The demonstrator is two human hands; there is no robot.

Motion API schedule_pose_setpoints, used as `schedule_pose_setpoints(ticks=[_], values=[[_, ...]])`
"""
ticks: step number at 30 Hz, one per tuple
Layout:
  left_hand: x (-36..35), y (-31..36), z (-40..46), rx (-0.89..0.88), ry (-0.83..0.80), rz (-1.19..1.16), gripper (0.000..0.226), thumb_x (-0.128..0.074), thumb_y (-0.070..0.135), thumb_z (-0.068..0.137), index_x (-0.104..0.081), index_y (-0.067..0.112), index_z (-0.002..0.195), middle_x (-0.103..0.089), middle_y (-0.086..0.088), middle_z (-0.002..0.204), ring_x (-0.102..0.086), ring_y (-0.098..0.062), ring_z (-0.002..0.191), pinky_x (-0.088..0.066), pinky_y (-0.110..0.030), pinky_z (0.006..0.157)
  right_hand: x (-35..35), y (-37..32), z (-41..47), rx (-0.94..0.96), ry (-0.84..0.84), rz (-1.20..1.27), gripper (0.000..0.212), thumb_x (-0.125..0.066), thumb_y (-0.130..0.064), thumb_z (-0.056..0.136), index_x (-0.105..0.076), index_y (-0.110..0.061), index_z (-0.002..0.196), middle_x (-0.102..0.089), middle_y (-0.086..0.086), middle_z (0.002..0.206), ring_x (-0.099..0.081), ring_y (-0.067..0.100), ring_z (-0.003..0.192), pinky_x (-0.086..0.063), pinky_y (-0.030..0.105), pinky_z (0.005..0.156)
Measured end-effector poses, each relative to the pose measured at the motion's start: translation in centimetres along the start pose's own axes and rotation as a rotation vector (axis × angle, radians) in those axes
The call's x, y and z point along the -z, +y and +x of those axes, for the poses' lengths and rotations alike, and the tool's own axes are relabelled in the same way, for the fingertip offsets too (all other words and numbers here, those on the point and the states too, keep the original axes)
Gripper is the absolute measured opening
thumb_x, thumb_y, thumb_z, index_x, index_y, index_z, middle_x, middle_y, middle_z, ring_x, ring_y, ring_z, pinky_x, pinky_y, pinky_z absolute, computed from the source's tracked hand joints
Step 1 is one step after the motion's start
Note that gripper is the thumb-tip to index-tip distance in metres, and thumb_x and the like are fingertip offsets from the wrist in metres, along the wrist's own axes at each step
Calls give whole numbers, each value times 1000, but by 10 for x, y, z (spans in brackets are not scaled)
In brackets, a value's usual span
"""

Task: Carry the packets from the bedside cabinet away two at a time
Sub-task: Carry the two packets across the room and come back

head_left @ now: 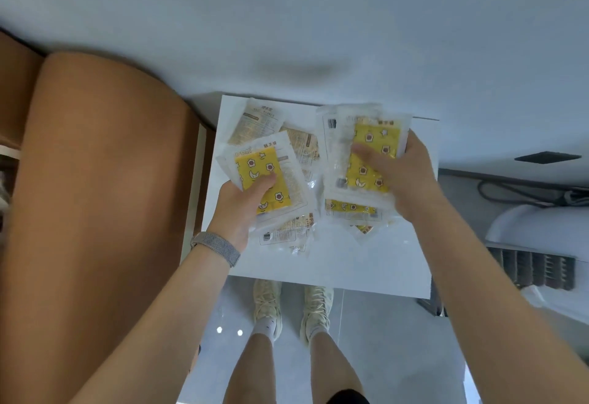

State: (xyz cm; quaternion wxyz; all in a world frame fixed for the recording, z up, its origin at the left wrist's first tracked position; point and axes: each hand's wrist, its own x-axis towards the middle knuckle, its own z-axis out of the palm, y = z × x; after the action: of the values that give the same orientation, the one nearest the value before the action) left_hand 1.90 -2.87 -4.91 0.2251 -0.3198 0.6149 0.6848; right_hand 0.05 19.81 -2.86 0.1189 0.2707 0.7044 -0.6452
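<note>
Packets in clear wrap with yellow printed inserts lie scattered over the white tabletop [334,260] of the bedside cabinet, and the person stands over them with both hands down among the pile. The left hand [245,202] grips one yellow packet [264,177] at its near edge, thumb curled across the printed face and the fingers hidden beneath it; the packet is tilted and looks raised a little above the ones under it. A grey mesh wristband [216,249] circles that wrist. The right hand [404,174] grips a second yellow packet [366,154] from its right side, thumb pressed across the front and fingers wrapped round the far edge. Whether that hand holds one packet or more cannot be told, since several clear wrappers overlap there. The loose packets [296,148] that remain rest on the tabletop between and below the two hands, some face down and showing printed text, one yellow strip peeking out just beneath the right hand. A tan padded headboard [95,180] stands just beside the cabinet on the left. Below the tabletop's near edge, the person's pale sneakers [293,304] stand on a grey glossy floor [398,355]. To the right a dark cable [526,194] trails along the floor by the wall.
</note>
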Motion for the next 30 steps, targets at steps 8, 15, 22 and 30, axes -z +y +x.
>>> schedule_pose_setpoints(ticks=[8,15,22,30], values=[[-10,77,-139,-267,-87,38,24,-64,7,91,-66,27,102,-75,10,97,-71,-14,95,-58,-32,79,22,-89,-115,4,10,-38,41,-85,-20,72,-59,-25,104,-72,-3,97,-71,19,87,-60,42,75],[12,87,-264,-342,73,-98,45,-73,24,79,-60,19,122,-73,2,112,-69,-17,104,-55,-42,92,34,-157,-216,107,-57,51,37,-80,-21,78,-59,-28,108,-72,-6,102,-70,11,90,-57,29,73],[77,58,-372,-368,254,-249,54,-79,32,72,-63,18,121,-72,-3,113,-69,-25,105,-52,-52,94,-2,-159,-322,47,-253,97,40,-80,-22,78,-60,-26,113,-74,-6,100,-72,13,90,-57,32,76],[171,-32,-514,-423,635,-513,38,-76,14,80,-65,16,116,-75,1,107,-72,-20,98,-58,-38,84,-67,-132,-444,133,-564,-37,40,-82,-18,76,-61,-25,110,-74,-3,100,-72,20,93,-57,44,85]])
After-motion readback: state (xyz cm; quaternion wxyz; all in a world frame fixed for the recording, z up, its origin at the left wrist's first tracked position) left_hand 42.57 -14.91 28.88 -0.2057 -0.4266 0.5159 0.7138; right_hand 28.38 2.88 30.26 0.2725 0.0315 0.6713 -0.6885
